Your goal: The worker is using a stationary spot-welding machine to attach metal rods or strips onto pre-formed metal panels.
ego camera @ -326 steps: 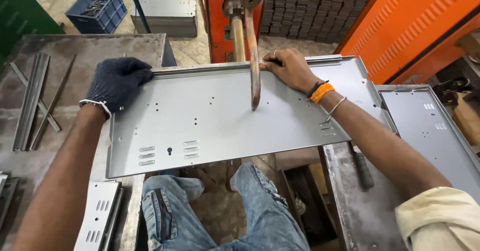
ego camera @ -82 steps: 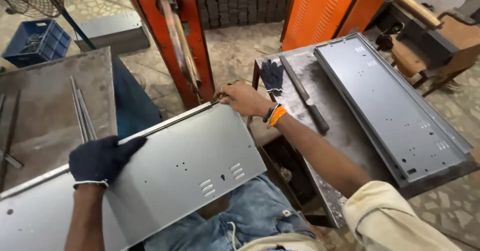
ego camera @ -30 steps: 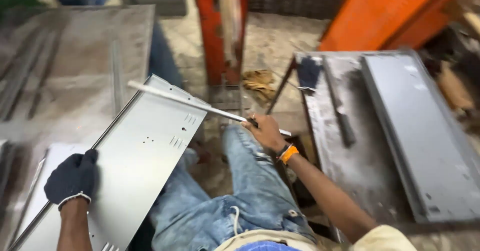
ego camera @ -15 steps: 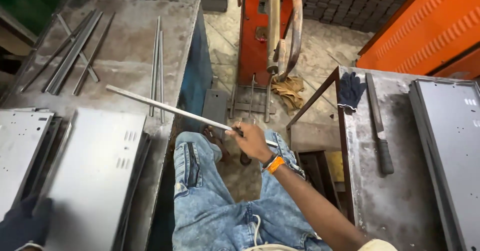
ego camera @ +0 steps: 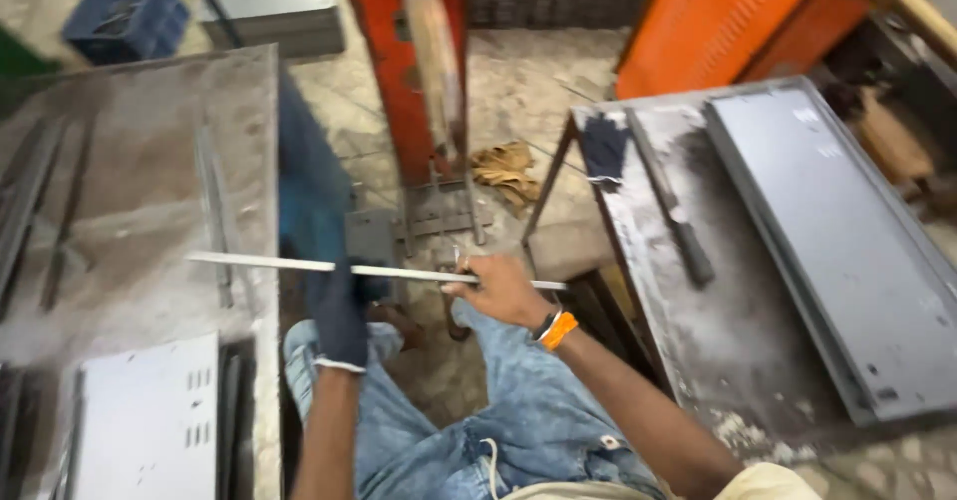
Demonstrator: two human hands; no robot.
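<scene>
My right hand [ego camera: 498,289] fingers are clenching a thin metal strip [ego camera: 299,264], and my gloved left hand [ego camera: 339,316] is gripping it further along. The strip is lying level above my knees, its far end reaching over the left bench [ego camera: 130,191], near a perforated grey panel [ego camera: 150,420].

Blue crate [ego camera: 125,13] far left; dark glove [ego camera: 604,151], grey panel [ego camera: 835,251] on right table [ego camera: 698,350].

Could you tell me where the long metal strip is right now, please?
The metal strip lies level across the middle of the head view, held by the gloved left hand and bare right hand, its left end over the left table.
</scene>
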